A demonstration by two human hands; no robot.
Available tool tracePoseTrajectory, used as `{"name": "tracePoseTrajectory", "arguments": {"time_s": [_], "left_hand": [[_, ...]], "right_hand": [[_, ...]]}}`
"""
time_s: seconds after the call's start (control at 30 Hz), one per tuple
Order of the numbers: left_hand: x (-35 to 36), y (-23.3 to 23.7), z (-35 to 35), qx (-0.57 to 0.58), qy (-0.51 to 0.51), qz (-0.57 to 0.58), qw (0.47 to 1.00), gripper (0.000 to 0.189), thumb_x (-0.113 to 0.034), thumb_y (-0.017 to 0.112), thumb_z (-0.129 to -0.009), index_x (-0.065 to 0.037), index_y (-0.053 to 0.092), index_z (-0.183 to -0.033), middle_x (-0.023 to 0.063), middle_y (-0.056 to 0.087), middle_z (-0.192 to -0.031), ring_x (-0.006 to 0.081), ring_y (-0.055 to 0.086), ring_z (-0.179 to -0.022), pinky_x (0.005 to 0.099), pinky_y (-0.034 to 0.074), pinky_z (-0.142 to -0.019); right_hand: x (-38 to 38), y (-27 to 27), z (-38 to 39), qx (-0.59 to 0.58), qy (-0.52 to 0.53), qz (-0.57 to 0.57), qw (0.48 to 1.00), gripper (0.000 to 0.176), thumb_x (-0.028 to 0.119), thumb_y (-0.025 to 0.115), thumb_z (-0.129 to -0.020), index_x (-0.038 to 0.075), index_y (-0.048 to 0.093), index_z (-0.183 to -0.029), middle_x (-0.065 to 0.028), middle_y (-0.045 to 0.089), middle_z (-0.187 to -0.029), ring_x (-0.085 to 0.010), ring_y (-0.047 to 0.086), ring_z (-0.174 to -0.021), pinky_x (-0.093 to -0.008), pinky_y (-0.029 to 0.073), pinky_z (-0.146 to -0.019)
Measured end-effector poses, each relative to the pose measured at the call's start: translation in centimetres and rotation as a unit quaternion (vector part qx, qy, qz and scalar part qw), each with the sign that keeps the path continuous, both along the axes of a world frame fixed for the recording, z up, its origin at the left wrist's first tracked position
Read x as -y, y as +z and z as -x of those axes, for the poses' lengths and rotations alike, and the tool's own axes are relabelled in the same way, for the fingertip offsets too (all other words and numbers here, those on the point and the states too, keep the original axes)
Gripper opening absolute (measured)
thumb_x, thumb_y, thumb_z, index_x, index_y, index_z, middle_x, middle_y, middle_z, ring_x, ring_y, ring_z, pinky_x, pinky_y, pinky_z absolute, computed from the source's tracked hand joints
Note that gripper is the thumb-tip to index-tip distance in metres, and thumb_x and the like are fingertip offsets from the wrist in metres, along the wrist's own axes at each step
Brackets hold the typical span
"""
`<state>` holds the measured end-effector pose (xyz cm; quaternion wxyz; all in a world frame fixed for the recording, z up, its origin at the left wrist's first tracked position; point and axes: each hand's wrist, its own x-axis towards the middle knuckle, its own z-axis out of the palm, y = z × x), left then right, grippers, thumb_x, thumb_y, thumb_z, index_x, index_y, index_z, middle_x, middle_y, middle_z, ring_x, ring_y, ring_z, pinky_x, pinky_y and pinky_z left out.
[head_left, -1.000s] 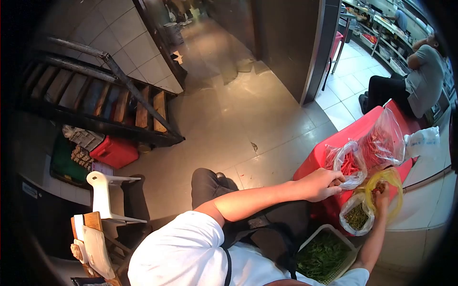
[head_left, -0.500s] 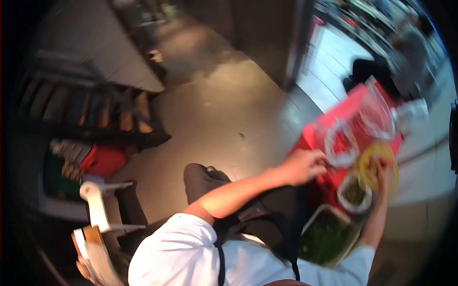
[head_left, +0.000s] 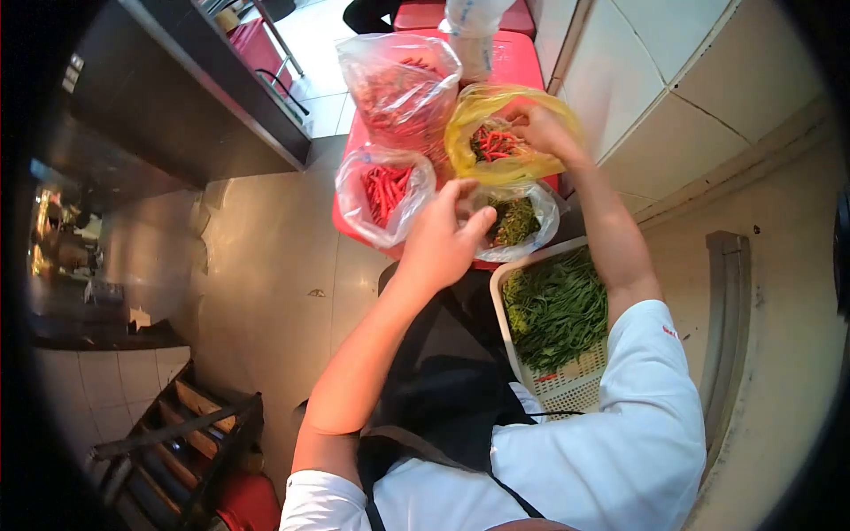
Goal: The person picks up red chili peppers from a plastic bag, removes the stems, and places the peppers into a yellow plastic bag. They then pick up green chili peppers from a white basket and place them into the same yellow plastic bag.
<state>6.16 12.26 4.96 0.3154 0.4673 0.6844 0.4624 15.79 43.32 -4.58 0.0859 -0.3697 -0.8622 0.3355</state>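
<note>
My left hand [head_left: 445, 237] is over the near edge of the red stool top [head_left: 515, 57], thumb and fingers apart, with nothing visible between them. It is between a clear bag of red chilies [head_left: 386, 193] and a clear bag of small green sprigs [head_left: 513, 221]. My right hand [head_left: 542, 131] reaches into an open yellow bag [head_left: 462, 152] holding red chilies with stems. Its fingers are bent together at the chilies; what they pinch is too small to make out. Behind on the left lies a larger clear bag of red chilies [head_left: 398, 93].
A cream basket [head_left: 567, 389] of long green leaves [head_left: 562, 310] is beside my lap. White tiled wall [head_left: 673, 97] borders the right side. A wooden rack [head_left: 186, 434] and a red item [head_left: 248, 503] are at lower left. Part of a person in dark clothing [head_left: 370, 14] shows at the top.
The view has turned right, so the stool and bags now lie ahead near the top centre. My left hand now hovers nearer the sprig bag; my right hand is still in the yellow bag.
</note>
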Motion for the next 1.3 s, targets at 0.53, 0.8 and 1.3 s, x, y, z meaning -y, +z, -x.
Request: {"name": "tracePoseTrajectory", "arguments": {"time_s": [0.53, 0.8, 1.3], "left_hand": [[-8.6, -7.1, 0.1, -0.297, 0.07, 0.143, 0.942, 0.05, -0.011, 0.073, -0.078, -0.007, 0.057, -0.125, 0.0284, 0.046, -0.121, 0.0455, 0.049, -0.116, 0.0491, 0.044, -0.097], [-10.3, -9.0, -1.2, -0.19, 0.267, 0.019, 0.945, 0.048, -0.013, 0.074, -0.08, 0.011, 0.054, -0.117, 0.0251, 0.056, -0.114, 0.0378, 0.06, -0.097, 0.0429, 0.05, -0.085], [-14.9, -4.0, 2.1, 0.533, 0.166, -0.101, 0.823, 0.028, -0.017, 0.055, -0.092, 0.001, 0.061, -0.113, 0.012, 0.065, -0.103, 0.0247, 0.066, -0.086, 0.0404, 0.056, -0.072]], "right_hand": [[2.4, -1.4, 3.8, 0.118, 0.116, -0.13, 0.978, 0.062, 0.021, 0.082, -0.072, 0.014, 0.059, -0.129, -0.0187, 0.057, -0.131, -0.0364, 0.053, -0.122, -0.0443, 0.044, -0.1], [1.9, -1.6, 2.0, -0.027, 0.16, -0.194, 0.967, 0.053, 0.024, 0.078, -0.075, 0.008, 0.063, -0.124, -0.0187, 0.066, -0.111, -0.0357, 0.06, -0.11, -0.0435, 0.047, -0.094], [0.8, -2.7, -2.1, -0.215, 0.055, 0.078, 0.972, 0.03, 0.017, 0.063, -0.093, -0.002, 0.063, -0.117, -0.0123, 0.071, -0.103, -0.0213, 0.066, -0.096, -0.035, 0.05, -0.086]]}}
